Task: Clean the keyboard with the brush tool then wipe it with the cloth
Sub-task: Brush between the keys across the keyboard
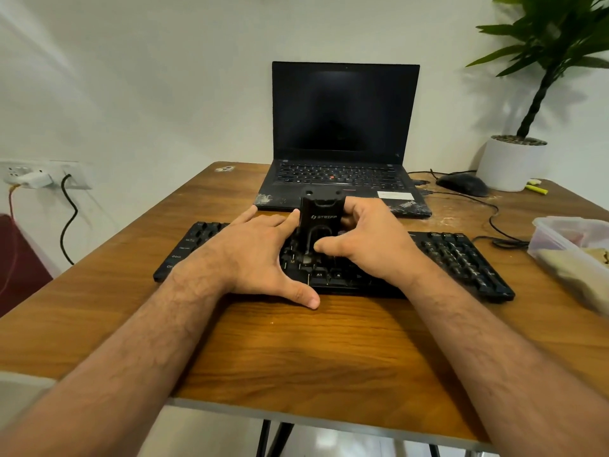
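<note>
A black keyboard (461, 255) lies across the middle of the wooden table (296, 351). My right hand (369, 239) grips a black brush tool (321, 222) marked STRIFF, held upright with its lower end down on the middle keys. My left hand (253, 258) lies flat on the left half of the keyboard with straight spread fingers, its thumb on the table in front and its fingertips beside the tool. A beige cloth (573, 265) lies in a clear plastic box (547, 225) at the right edge.
An open black laptop (342, 133) with a dark screen stands behind the keyboard. A black mouse (463, 184) with its cable, a white plant pot (510, 163) and a yellow marker (537, 189) sit at the back right. A wall socket (43, 176) is at left.
</note>
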Demonstrator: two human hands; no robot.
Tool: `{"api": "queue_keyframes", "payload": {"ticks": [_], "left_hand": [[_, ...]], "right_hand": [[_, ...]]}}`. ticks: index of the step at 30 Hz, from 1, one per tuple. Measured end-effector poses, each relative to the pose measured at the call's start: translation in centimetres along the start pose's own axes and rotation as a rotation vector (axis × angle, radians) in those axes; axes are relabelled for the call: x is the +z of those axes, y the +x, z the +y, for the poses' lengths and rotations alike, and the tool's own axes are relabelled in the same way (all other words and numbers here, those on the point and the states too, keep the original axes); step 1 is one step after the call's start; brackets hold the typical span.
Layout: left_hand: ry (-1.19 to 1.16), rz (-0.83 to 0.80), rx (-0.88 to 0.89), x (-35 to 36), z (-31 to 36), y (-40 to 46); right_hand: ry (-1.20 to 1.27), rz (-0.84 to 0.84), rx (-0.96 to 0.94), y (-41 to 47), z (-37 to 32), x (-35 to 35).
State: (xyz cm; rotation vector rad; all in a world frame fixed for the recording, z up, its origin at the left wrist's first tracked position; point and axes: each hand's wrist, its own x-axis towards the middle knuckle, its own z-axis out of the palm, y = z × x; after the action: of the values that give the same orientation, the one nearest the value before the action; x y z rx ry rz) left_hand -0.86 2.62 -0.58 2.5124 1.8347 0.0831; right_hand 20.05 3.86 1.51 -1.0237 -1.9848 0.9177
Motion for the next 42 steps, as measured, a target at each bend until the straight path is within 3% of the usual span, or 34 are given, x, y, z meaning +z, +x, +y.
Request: {"api": "queue_keyframes", "payload": {"ticks": [3, 7, 11, 15, 20, 24, 29, 33, 35, 42], "left_hand": [[0.028, -0.031, -0.026, -0.1, 0.1, -0.2], [0.035, -0.035, -0.024, -0.3, 0.2, -0.3], [0.058, -0.032, -0.033, -0.2, 0.1, -0.3], [0.063, -0.033, -0.042, -0.3, 0.2, -0.4], [0.063, -0.037, -0.054, -0.4, 0.4, -0.5], [0.056, -0.046, -0.065, -0.6, 0.5, -0.6], [0.055, -0.054, -0.07, -0.7, 0.7, -0.8], [0.056, -0.056, -0.076, -0.7, 0.7, -0.8], [0.056, -0.067, -0.079, -0.7, 0.5, -0.7], [-0.224, -0.196, -0.074, -3.5, 2.3, 1.9]], "right_hand": [[-0.023, 0.101, 0.056, 0.6, 0.1, -0.2], [0.035, -0.008, 0.066, 0.2, 0.1, -0.9], [-0.111, 0.147, 0.067, 0.7, 0.0, -0.8], [-0.002, 0.024, 0.11, 0.2, 0.2, -1.8], [-0.074, 0.158, 0.12, 0.5, 0.4, -2.1], [0.061, -0.024, 0.16, -0.3, 0.3, -2.8], [-0.129, 0.155, 0.113, 0.0, 0.3, -1.8], [-0.041, 0.042, 0.132, -0.3, 0.3, -2.6], [-0.056, 0.064, 0.143, 0.0, 0.6, -2.6], [0.03, 0.159, 0.13, 0.2, 0.8, -2.5]]}}
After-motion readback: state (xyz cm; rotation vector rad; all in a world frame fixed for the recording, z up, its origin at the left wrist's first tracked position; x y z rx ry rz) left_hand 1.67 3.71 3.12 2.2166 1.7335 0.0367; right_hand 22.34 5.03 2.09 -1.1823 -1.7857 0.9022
